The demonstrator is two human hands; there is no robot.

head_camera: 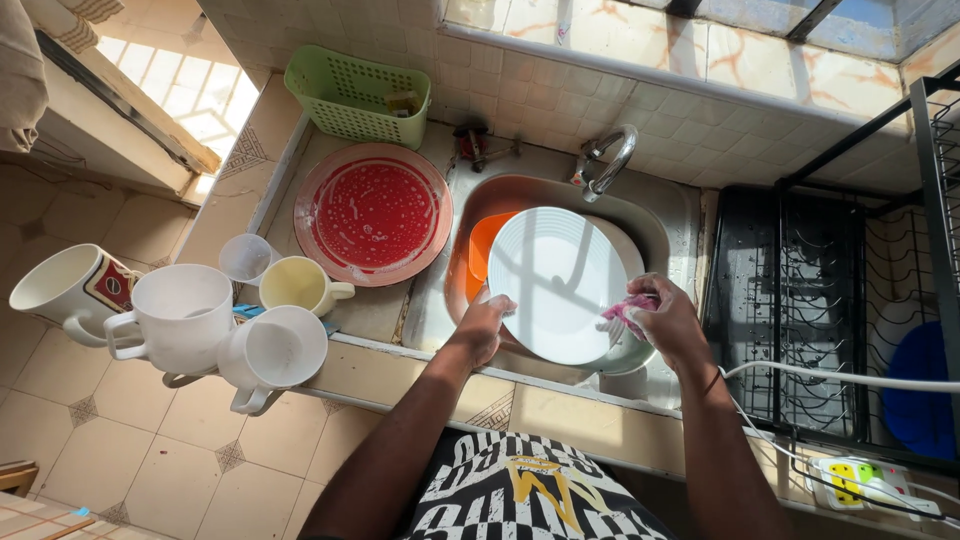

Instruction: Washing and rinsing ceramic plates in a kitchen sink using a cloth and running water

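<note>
You held the round white ceramic plate (555, 280) tilted over the steel sink basin (660, 225), directly below the curved chrome tap (607, 158). Your left hand (487, 325) gripped the plate's lower left rim, fingers closed on the edge with soap foam over the fingertips. Your right hand (668, 318) was at the plate's right rim, fingers curled tight around a pink scrubbing cloth (625, 312) pressed against the edge.

The plate looked stiff, fairly heavy and breakable, and wet with suds it was likely slippery; a hold pinching the rim from both faces, as your left hand had it, seemed the safest place to grip. Behind the plate, inside the basin, an orange plastic bowl (483, 250) showed. Left of the basin a red round plate (372, 212) covered in foam lay on the counter, with a green plastic basket (350, 95) beyond it. Farther left of the basin stood several white mugs (180, 315) and a pale yellow cup (298, 283). Right of the basin sat a black wire dish rack (800, 290).
</note>
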